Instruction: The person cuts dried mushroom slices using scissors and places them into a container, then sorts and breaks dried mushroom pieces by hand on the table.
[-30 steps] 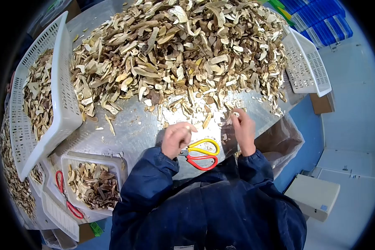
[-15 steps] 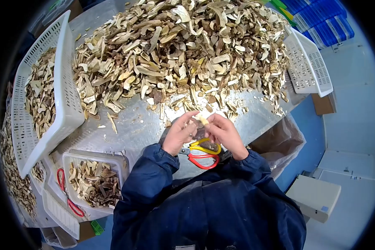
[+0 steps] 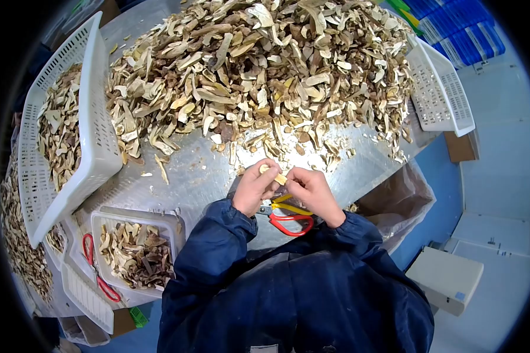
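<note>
My left hand [image 3: 255,187] and my right hand [image 3: 313,193] are close together above the table's front edge. Between their fingertips is a small pale dried slice [image 3: 274,173], gripped from both sides. Just below the hands lie scissors [image 3: 292,225] with one red and one yellow handle, partly hidden by my right hand. Beyond the hands a large heap of dried slices [image 3: 259,76] covers the metal table [image 3: 197,170], with loose pieces and crumbs along its near edge.
At the left stands a tilted white basket [image 3: 91,141] of slices. A smaller tub [image 3: 179,235] of slices and red-handled scissors [image 3: 90,253] are at lower left. Another white basket [image 3: 439,94] stands at the right, above a lined bin [image 3: 403,206].
My hands were apart a second ago, and my right hand has come in from the right. The pale slice is now between both hands' fingers.
</note>
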`<state>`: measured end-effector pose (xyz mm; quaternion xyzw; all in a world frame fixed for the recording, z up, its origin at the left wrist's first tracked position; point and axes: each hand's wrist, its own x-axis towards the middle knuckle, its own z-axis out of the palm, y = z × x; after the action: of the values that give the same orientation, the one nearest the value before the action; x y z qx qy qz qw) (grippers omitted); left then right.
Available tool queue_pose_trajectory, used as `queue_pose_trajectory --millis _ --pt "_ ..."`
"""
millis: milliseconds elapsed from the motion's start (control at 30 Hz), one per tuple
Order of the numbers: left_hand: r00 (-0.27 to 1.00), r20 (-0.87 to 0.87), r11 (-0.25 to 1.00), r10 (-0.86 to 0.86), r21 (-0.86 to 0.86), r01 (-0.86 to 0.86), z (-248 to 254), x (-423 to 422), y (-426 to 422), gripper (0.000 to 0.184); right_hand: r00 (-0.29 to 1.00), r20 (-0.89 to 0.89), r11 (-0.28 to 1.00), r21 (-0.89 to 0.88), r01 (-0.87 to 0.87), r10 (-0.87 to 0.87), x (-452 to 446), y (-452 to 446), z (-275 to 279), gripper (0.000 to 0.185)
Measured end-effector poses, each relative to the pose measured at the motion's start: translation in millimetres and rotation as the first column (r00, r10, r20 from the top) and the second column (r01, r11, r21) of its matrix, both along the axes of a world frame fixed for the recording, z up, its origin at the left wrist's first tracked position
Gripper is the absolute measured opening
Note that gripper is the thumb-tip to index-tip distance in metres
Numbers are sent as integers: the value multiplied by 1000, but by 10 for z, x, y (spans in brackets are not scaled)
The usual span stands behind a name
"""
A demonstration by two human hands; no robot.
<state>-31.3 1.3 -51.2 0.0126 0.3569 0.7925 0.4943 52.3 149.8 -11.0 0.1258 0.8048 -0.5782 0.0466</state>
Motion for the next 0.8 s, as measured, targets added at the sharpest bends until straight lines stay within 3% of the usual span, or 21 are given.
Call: queue_pose_trajectory --millis 67,167,200,233,300,400,500,600,700,733,800 --pt "998 48 996 -52 71 48 5 -37 -36 13 1000 -11 995 -102 7 -8 -9 -2 -42 17" --pt "895 445 909 28 360 -208 -103 -80 -74 18 956 145 855 -427 294 -256 -54 81 28 20" --pt "900 434 824 40 495 -275 -168 -99 -85 23 937 100 882 -317 349 -334 -62 188 -52 19" --pt "897 439 760 60 563 -326 -186 -113 -84 24 949 45 950 -11 312 -311 -73 300 -135 13" --pt "877 478 706 46 606 -367 -198 -128 -85 18 939 -318 884 392 256 -131 -85 260 -260 8" --pt "860 503 750 90 534 -391 -203 -126 -85 8 996 -86 779 625 41 17 -64 13 -82 10" --pt "844 511 774 162 465 -430 -223 -112 -66 10 995 -81 701 713 18 57 -77 -19 -115 11" --pt "859 471 800 202 426 -422 -247 -74 -36 22 988 -154 727 677 116 -14 -77 59 -154 9" --pt "882 420 897 212 275 -346 -19 -64 -4 28 967 -194 878 419 231 -162 -84 113 28 11" --pt "910 391 897 141 338 -284 -69 -71 -8 33 974 -202 928 334 168 -104 -89 89 175 14" --pt "899 434 913 61 341 -226 -68 -66 -12 33 964 -195 928 290 235 -183 -114 154 229 16"
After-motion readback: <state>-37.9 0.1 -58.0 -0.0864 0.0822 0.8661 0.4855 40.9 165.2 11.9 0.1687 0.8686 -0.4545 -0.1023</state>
